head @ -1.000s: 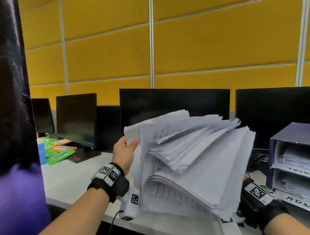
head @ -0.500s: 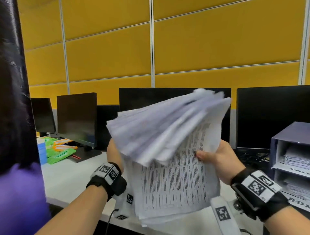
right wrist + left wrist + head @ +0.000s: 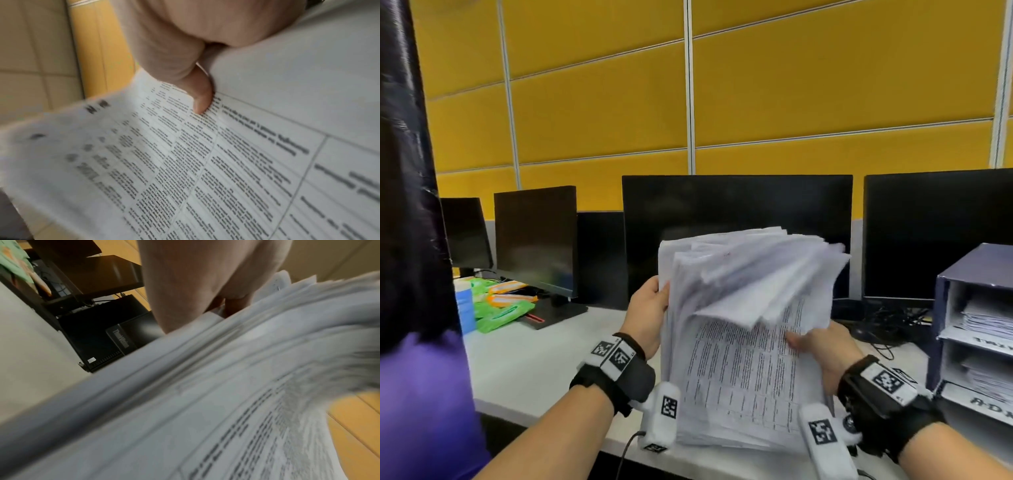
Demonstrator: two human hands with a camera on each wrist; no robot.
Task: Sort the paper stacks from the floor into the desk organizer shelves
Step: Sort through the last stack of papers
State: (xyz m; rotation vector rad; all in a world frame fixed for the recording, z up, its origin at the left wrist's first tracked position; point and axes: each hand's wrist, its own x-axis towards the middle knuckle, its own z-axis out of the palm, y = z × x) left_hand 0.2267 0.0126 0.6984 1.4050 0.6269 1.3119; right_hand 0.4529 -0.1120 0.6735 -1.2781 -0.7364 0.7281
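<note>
A thick stack of printed papers (image 3: 736,370) stands nearly upright above the white desk's (image 3: 527,370) front edge, its upper sheets fanned and curling over to the right. My left hand (image 3: 647,315) grips the stack's upper left edge. My right hand (image 3: 822,349) holds the right edge, thumb pressed on the printed front page (image 3: 205,154). The sheet edges (image 3: 205,369) fill the left wrist view, blurred. The dark blue desk organizer (image 3: 962,274) stands at the far right, its shelves holding paper.
Several dark monitors (image 3: 736,219) line the back of the desk before a yellow panel wall. Cables (image 3: 887,318) lie behind the stack. Green packets (image 3: 500,308) sit at the left. A person in purple (image 3: 421,394) stands close at my left.
My right hand came up from below onto the stack's right edge. The fanned sheets swung over and settled lower, and the stack moved slightly down and right.
</note>
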